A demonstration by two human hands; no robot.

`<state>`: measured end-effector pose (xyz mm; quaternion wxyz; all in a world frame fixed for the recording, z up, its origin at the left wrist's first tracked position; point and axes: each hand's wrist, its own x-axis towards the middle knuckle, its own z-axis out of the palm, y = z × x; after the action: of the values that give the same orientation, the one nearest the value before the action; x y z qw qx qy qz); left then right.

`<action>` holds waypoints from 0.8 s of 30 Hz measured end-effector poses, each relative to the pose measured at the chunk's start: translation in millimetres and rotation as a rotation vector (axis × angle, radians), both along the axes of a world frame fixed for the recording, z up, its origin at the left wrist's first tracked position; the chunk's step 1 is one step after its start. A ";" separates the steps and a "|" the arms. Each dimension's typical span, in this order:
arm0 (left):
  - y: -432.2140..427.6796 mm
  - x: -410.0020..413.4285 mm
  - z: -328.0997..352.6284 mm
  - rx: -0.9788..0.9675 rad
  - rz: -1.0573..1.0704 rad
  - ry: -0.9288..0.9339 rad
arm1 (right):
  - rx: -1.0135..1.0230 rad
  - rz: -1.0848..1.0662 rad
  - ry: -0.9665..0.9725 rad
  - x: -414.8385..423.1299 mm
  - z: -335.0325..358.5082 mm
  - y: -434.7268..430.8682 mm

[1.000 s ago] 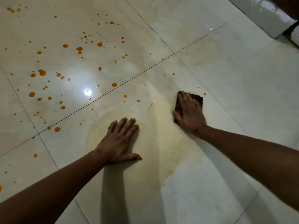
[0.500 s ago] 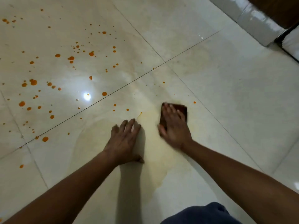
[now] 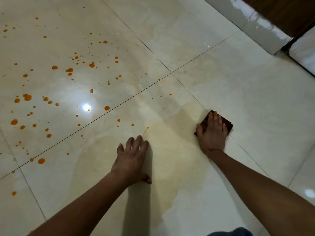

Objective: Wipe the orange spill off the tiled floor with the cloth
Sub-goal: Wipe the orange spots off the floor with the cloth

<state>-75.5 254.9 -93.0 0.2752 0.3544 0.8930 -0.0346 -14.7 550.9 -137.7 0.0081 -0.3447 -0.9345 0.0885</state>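
Note:
My right hand lies flat on a small dark brown cloth, pressing it onto the glossy cream tiled floor at a grout line. Only the cloth's far and right edges show past my fingers. My left hand rests palm-down on the tile, fingers spread, holding nothing. Between both hands spreads a pale yellowish wet smear. Orange drops of the spill dot the tiles to the left and farther out, with several small ones near the smear.
A glossy white skirting and dark wooden panel run along the top right corner. A bright light reflection sits among the drops. Dark blue fabric shows at the bottom edge.
My right hand slid the cloth left toward my left hand, then back out to the right across the grout line. The view shifted; my left hand stays planted.

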 end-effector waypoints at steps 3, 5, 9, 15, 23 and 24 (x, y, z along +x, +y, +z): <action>0.5 -1.2 -1.0 0.013 -0.003 -0.002 | 0.030 0.162 -0.034 19.8 1.6 -16.5; 0.6 -0.7 0.2 0.018 0.006 -0.011 | 0.027 0.269 -0.051 69.4 1.7 -12.8; 0.5 -0.5 2.4 0.032 0.009 -0.021 | -0.010 -0.214 -0.009 36.1 3.0 2.4; -9.3 1.4 2.1 0.088 0.017 -0.021 | 0.009 0.421 -0.039 50.3 2.0 -55.4; -88.8 -31.8 -1.2 0.131 0.153 0.142 | -0.001 0.259 0.016 -99.7 2.1 -102.2; -97.6 -34.7 -3.1 0.106 0.142 0.144 | -0.010 0.401 0.024 -95.0 2.2 -125.9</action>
<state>-110.1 157.3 -96.0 0.1931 0.3008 0.9339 0.0070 -109.6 425.0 -135.5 -0.0001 -0.1508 -0.9838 0.0971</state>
